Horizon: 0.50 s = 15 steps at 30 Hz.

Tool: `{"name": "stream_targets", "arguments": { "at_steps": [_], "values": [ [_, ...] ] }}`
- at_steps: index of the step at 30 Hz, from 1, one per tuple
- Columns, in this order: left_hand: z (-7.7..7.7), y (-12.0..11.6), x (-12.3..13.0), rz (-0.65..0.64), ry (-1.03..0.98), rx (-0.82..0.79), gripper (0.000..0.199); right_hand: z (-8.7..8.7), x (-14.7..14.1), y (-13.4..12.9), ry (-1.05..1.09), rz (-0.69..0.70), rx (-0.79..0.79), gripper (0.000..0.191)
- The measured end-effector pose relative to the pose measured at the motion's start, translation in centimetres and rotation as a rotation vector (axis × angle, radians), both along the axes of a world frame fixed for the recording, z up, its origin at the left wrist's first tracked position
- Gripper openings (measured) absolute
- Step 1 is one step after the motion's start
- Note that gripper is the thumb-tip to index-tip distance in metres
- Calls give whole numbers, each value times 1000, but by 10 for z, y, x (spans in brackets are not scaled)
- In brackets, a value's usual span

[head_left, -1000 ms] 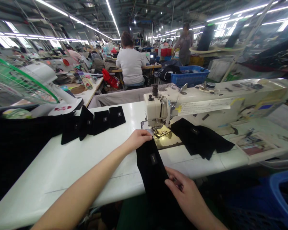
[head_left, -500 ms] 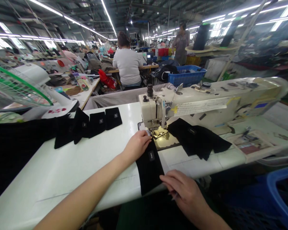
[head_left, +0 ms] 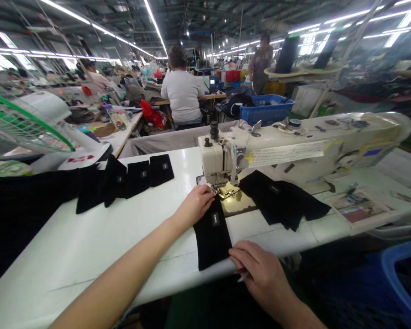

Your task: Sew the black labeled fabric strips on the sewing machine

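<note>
Head view: left hand (head_left: 194, 204) and right hand (head_left: 263, 275) pinch a black rectangular cloth (head_left: 212, 244). I see it shifted slightly forward.

Matt black here, the labelled cloth piece (head_left: 213, 244) at centre, soft and swallowing the light, against a smooth white tabletop (head_left: 140, 224) with a glossy glare! Above, the sewing machine's cream casing (head_left: 308, 132) shows a gentle sheen, its metal bed plate (head_left: 239, 206) gleaming gold, and there's dull paper (head_left: 287, 153) across its front. Lower right, smooth blue plastic on the basket (head_left: 392, 269); upper left of centre, a shiny, crinkled red bag (head_left: 151, 114).
</note>
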<state>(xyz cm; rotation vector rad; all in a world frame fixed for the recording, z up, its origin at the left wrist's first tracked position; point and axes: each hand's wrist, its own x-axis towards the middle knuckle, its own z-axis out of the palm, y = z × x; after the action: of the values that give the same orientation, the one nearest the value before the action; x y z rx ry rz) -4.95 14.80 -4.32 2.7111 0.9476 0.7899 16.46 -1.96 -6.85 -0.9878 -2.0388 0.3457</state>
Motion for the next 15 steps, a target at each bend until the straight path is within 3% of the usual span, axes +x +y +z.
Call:
{"name": "stream_targets", "arguments": {
  "at_steps": [15],
  "values": [
    [-5,3,-4,-74,-104,-21,20,0,-4,-2,-25,-43,-18,33]
  ]
}}
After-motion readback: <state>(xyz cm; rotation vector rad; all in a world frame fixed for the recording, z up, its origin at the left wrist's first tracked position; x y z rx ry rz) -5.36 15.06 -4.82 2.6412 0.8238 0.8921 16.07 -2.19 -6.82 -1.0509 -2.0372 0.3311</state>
